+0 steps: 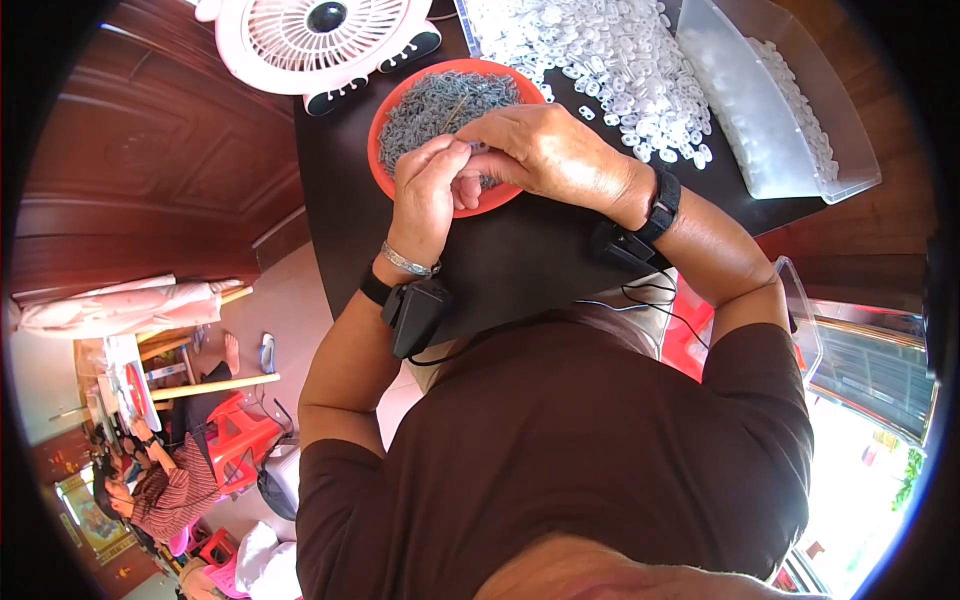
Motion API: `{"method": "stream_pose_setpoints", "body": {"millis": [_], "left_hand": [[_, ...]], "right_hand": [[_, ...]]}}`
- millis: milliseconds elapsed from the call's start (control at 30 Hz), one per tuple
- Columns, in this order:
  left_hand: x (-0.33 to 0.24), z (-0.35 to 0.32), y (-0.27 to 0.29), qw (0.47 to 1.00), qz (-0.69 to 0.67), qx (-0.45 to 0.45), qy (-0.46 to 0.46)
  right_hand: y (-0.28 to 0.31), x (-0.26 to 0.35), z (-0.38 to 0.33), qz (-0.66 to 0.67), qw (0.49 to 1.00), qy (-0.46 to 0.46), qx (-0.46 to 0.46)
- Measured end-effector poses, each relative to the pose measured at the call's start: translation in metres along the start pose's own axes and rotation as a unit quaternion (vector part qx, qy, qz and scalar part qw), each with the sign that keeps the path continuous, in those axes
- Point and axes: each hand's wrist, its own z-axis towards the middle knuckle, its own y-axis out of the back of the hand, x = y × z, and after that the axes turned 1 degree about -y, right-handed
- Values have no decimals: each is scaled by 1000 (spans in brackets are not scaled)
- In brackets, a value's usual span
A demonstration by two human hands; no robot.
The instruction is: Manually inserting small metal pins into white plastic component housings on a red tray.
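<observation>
Over the near part of an orange-red bowl (376, 150), my left hand (428, 188) and my right hand (545, 152) meet at the fingertips. Both are closed in a pinch. Something small and pale shows between the fingers, too hidden to name. Small grey pieces (440, 98), slim and screw-like, fill the bowl. A thin brownish sliver (456, 108) rises beside my right fingertips; whether it is held or lies on the grey pieces, I cannot tell. Beyond my right hand spreads a heap of small white oval plastic pieces (630, 75) with holes in them.
A pink-white fan (325, 40) stands at the table's far left. At the right is a clear plastic bin (850, 150) with more white pieces. The dark table (500, 270) ends near my body. Far left, another person (180, 480) sits near red stools (238, 440).
</observation>
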Motion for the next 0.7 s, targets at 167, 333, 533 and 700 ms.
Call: {"method": "stream_pose_setpoints", "body": {"millis": [167,333,533,700], "left_hand": [[2,1,2,1000,-10,0,-5],[4,2,4,1000,-21,-3,-3],[2,1,2,1000,-28,-8,-2],[4,2,5,1000,-12,12,-11]], "right_hand": [[1,4,0,-14,1000,5,-6],[3,5,0,-18,1000,4,8],[0,6,-1,-31,999,13,3],[-3,3,-2,-29,999,20,-8]]}}
